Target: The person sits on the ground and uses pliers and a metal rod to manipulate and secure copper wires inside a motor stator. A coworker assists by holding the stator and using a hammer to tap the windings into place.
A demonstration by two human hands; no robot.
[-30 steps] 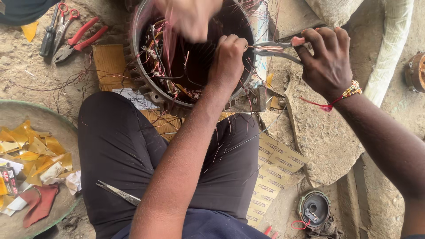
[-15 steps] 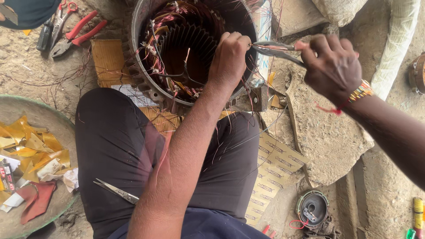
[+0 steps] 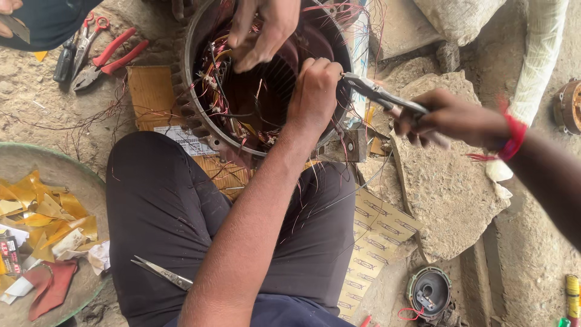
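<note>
A round metal motor stator point(image 3: 195, 130) full of copper wires point(image 3: 221, 79) stands on the ground in front of my knees. My left hand point(image 3: 315, 91) is a closed fist on its right rim, gripping wires there. My right hand point(image 3: 451, 118), with a red thread on the wrist, holds grey pliers point(image 3: 378, 97). Their jaws point at my left fist and touch it. Another person's hand point(image 3: 266, 27) reaches down from the top into the stator's bore.
Scissors point(image 3: 160, 272) lie on my left thigh. Red-handled pliers point(image 3: 112, 57) and other tools lie at the top left. A basin point(image 3: 42, 160) of yellow paper scraps sits on the left. A flat stone point(image 3: 448, 188), printed cardboard point(image 3: 378, 236) and a small round motor cover point(image 3: 428, 293) lie on the right.
The other person's hand left the stator and has come back into it. My right hand has slid back to the right along the pliers. My left fist stays on the rim.
</note>
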